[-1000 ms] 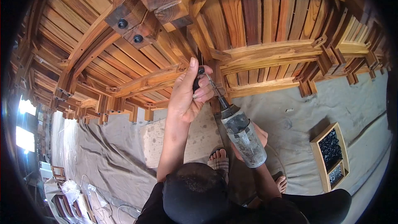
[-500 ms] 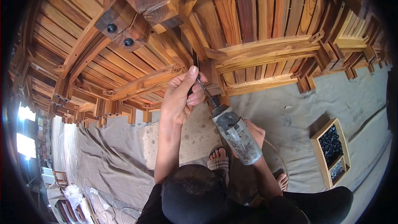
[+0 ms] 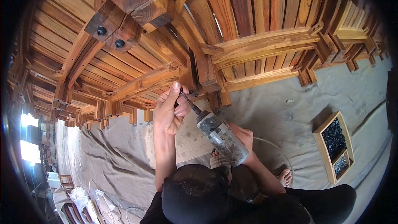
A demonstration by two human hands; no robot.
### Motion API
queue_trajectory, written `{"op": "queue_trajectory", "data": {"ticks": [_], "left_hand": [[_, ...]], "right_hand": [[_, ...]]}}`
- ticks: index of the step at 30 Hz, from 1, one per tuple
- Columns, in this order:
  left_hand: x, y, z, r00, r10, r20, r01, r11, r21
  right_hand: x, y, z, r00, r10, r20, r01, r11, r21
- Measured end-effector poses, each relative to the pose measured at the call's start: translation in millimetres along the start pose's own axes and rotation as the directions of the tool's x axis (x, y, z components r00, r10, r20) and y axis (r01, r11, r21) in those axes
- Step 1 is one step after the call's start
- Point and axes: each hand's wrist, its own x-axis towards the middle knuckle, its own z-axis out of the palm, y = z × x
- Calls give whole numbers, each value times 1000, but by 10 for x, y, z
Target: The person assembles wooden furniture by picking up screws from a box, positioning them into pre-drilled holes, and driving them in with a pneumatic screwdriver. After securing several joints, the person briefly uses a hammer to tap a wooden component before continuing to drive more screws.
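My right hand (image 3: 243,139) is wrapped round the body of a worn grey power screwdriver (image 3: 222,137); most of its grip is hidden. The bit slants up and left towards my left hand (image 3: 169,110). At the bit's tip, the thumb and fingers of my left hand are pinched on a small black piece (image 3: 181,92), mostly covered by the fingers. Just beyond stands the end of a wooden leg (image 3: 209,82) of the upturned slatted furniture. On a nearer leg end (image 3: 112,25), two round black feet (image 3: 101,31) are fixed side by side.
A wooden box (image 3: 351,157) at the right holds black pieces in one compartment and small metal ones in another. A pale board (image 3: 192,141) lies on the grey floor sheet (image 3: 269,108). A hose (image 3: 273,144) curves across it. Slatted wooden frames (image 3: 265,49) fill the upper area.
Both hands and the screwdriver have shifted left and down, away from the wooden leg end. The bit and left fingers remain together. The view has tilted slightly.
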Motion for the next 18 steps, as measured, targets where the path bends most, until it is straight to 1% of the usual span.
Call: {"op": "queue_trajectory", "data": {"ticks": [3, 6, 12, 13, 15, 18], "left_hand": [[4, -19, -47, 1000, -1, 14, 1, 1000, 2], [3, -28, -108, 1000, -17, 15, 17, 999, 28], [-24, -82, -199, 998, -32, -45, 36, 996, 83], [-25, -87, -207, 999, -41, -36, 44, 997, 64], [-27, -99, -224, 998, -61, -18, 61, 998, 21], [-21, -123, -235, 996, -59, -61, 62, 997, 46]], "right_hand": [[-10, 5, 13, 1000, 0, 24, 0, 1000, 3], [-51, 25, 23, 998, 33, 46, -34, 999, 23], [-165, 99, 78, 988, 103, 119, -109, 993, 48], [-172, 100, 80, 985, 111, 128, -118, 992, 43], [-189, 137, 115, 991, 89, 98, -94, 994, 48], [-169, 121, 112, 992, 83, 98, -86, 996, 23]]}}
